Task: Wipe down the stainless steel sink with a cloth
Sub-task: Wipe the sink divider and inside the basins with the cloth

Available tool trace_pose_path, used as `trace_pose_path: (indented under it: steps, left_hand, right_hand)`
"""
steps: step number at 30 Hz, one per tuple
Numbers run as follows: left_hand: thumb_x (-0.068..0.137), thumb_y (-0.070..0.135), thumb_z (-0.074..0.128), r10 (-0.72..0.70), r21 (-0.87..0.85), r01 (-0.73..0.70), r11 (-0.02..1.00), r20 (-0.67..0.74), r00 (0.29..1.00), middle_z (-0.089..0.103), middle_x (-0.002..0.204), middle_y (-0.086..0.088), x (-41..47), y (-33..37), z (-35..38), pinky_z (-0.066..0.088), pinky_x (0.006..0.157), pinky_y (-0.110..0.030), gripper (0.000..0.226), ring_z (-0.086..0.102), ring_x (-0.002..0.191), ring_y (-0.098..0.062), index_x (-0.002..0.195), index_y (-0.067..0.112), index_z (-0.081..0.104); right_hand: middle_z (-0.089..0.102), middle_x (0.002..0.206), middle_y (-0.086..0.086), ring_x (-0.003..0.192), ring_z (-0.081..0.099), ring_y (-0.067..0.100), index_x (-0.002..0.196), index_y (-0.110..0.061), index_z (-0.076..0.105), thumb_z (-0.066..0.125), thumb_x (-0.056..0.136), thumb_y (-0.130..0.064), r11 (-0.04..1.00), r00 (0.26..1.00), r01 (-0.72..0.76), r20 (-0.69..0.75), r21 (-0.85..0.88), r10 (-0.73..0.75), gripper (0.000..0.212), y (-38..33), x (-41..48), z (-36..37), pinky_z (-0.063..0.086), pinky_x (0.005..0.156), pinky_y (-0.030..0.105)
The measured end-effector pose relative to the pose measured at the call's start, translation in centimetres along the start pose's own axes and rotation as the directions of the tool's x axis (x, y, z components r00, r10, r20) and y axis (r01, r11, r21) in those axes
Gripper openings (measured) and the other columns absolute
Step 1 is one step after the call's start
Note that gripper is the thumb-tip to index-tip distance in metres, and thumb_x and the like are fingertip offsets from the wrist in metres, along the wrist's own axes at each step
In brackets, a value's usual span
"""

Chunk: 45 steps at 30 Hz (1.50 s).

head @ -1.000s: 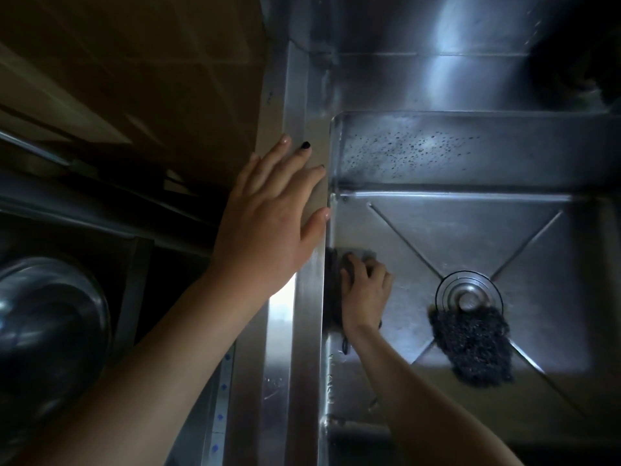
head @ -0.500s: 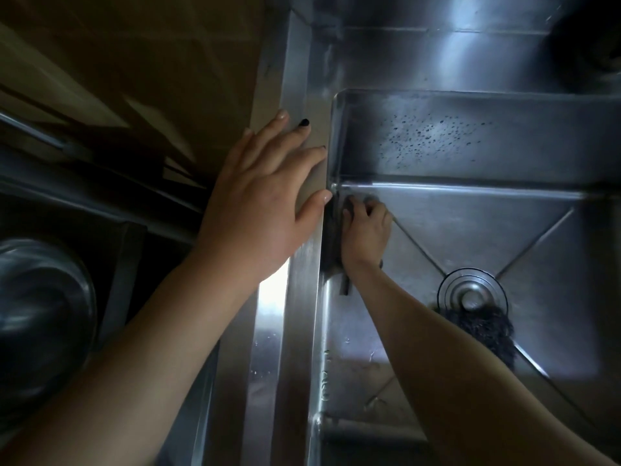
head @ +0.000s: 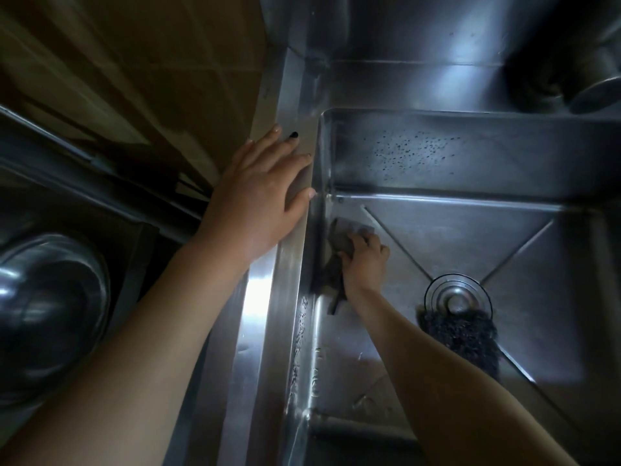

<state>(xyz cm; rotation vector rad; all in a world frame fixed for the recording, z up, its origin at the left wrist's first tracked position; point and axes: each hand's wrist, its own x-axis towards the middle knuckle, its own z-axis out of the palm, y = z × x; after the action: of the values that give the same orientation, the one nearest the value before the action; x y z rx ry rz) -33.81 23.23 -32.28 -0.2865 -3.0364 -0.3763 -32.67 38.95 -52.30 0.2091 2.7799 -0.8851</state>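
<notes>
The stainless steel sink [head: 470, 230] fills the right half of the view, its basin floor creased toward a round drain [head: 457, 299]. My right hand [head: 364, 260] is down in the basin near the left wall, fingers curled on a dark grey cloth [head: 339, 250] pressed against the floor and wall. The cloth's lower end trails below my wrist. My left hand [head: 265, 200] lies flat with straight fingers on the sink's left rim [head: 262, 314].
A dark steel-wool scrubber [head: 463, 338] lies just below the drain. Water droplets speckle the sink's back wall [head: 413, 153]. A round metal bowl [head: 50, 311] sits at the far left. A tiled floor [head: 134, 62] shows at upper left; a dark pot edge [head: 598, 92] at upper right.
My right hand with the cloth went up toward the basin's far left corner, then came back down along the left wall. My left hand stayed on the rim.
</notes>
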Motion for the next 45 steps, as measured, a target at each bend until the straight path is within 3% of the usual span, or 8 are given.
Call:
trace_pose_path:
  steps: [3, 7, 13, 18, 24, 33, 37, 45]
  left_hand:
    - [0.092, 0.029, 0.048, 0.003, 0.073, -0.005, 0.997, 0.020, 1.000, 0.043, 0.142, -0.011, -0.1, 0.4, -0.4, 0.013, 0.113, -0.035, 0.041, 0.027, 0.138, -0.026, 0.127, 0.008, 0.052]
    - [0.092, 0.024, 0.041, 0.021, 0.256, -0.005, 0.967, -0.060, 0.998, 0.052, 0.132, -0.018, -1.0, 1.3, -0.7, 0.026, 0.107, -0.043, 0.035, 0.037, 0.132, -0.031, 0.109, 0.002, 0.062]
    - [0.092, 0.018, 0.044, 0.022, 0.160, -0.022, 0.987, 0.001, 1.000, 0.049, 0.135, -0.018, -3.1, 2.5, -0.7, 0.027, 0.107, -0.041, 0.034, 0.036, 0.132, -0.031, 0.119, 0.002, 0.057]
    - [0.089, 0.013, 0.051, 0.019, 0.061, -0.015, 0.998, -0.056, 0.998, 0.051, 0.131, -0.020, -5.9, 2.9, -0.8, 0.032, 0.105, -0.044, 0.031, 0.040, 0.129, -0.034, 0.117, 0.001, 0.059]
    - [0.084, 0.011, 0.054, 0.061, -0.031, -0.065, 0.997, -0.100, 0.993, 0.056, 0.124, -0.023, -10.2, 3.9, -2.2, 0.036, 0.102, -0.046, 0.032, 0.047, 0.123, -0.038, 0.112, -0.002, 0.062]
    - [0.085, 0.013, 0.056, 0.043, -0.032, -0.045, 0.998, -0.044, 0.998, 0.054, 0.129, -0.019, -16.6, 5.7, -2.2, 0.031, 0.106, -0.044, 0.034, 0.045, 0.126, -0.035, 0.117, 0.002, 0.060]
    - [0.088, 0.027, 0.047, -0.035, 0.019, 0.035, 0.999, 0.036, 0.999, 0.045, 0.140, -0.014, -18.3, 6.0, -1.1, 0.020, 0.112, -0.044, 0.044, 0.032, 0.136, -0.031, 0.127, 0.008, 0.054]
    - [0.088, 0.034, 0.033, -0.067, 0.039, 0.067, 0.997, 0.009, 0.998, 0.047, 0.139, -0.008, -18.2, 5.7, -0.3, 0.021, 0.112, -0.043, 0.049, 0.032, 0.136, -0.025, 0.127, 0.012, 0.055]
  right_hand:
    - [0.048, 0.131, 0.008, 0.106, 0.039, 0.029, 0.124, -0.018, 0.058, 0.061, 0.085, -0.012, 0.997, 1.000, -0.020, 0.005, 0.077, 0.019, 0.040, 1.1, -1.2, -0.5, 0.030, 0.085, 0.022]
    - [0.053, 0.122, 0.010, 0.110, 0.046, 0.030, 0.119, -0.015, 0.061, 0.067, 0.082, -0.012, 0.979, 0.997, -0.068, 0.045, 0.193, 0.061, 0.038, 2.1, -2.3, -1.8, 0.037, 0.094, 0.030]
    - [0.055, 0.119, 0.009, 0.108, 0.050, 0.030, 0.112, -0.011, 0.063, 0.068, 0.081, -0.011, 0.987, 0.992, 0.010, 0.124, 0.159, -0.029, 0.032, 3.6, -4.6, -3.6, 0.042, 0.095, 0.037]
    - [0.056, 0.113, 0.005, 0.100, 0.054, 0.022, 0.111, -0.014, 0.063, 0.069, 0.081, -0.013, 0.989, 0.992, 0.014, 0.121, 0.149, -0.032, 0.030, 4.1, -6.3, -3.9, 0.039, 0.081, 0.023]
    - [0.055, 0.113, 0.005, 0.087, 0.047, 0.010, 0.113, -0.014, 0.062, 0.068, 0.084, -0.015, 0.990, 0.986, 0.039, 0.157, 0.137, -0.060, 0.030, 3.0, -7.4, -5.9, 0.034, 0.075, 0.019]
    - [0.057, 0.109, 0.003, 0.087, 0.049, 0.010, 0.108, -0.017, 0.063, 0.072, 0.079, -0.019, 0.990, 0.960, 0.105, 0.249, 0.093, -0.125, 0.030, 2.9, -10.8, -6.5, 0.034, 0.075, 0.017]
    - [0.057, 0.104, 0.001, 0.084, 0.053, 0.011, 0.109, -0.019, 0.061, 0.071, 0.080, -0.019, 0.988, 0.915, 0.141, 0.372, 0.057, -0.152, 0.031, 3.1, -11.9, -5.0, 0.033, 0.060, 0.011]
    - [0.051, 0.119, 0.009, 0.103, 0.055, 0.023, 0.127, -0.021, 0.049, 0.067, 0.081, -0.029, 0.973, 0.828, 0.221, 0.541, -0.073, -0.148, 0.049, 4.1, -12.6, -2.1, 0.036, 0.078, 0.020]
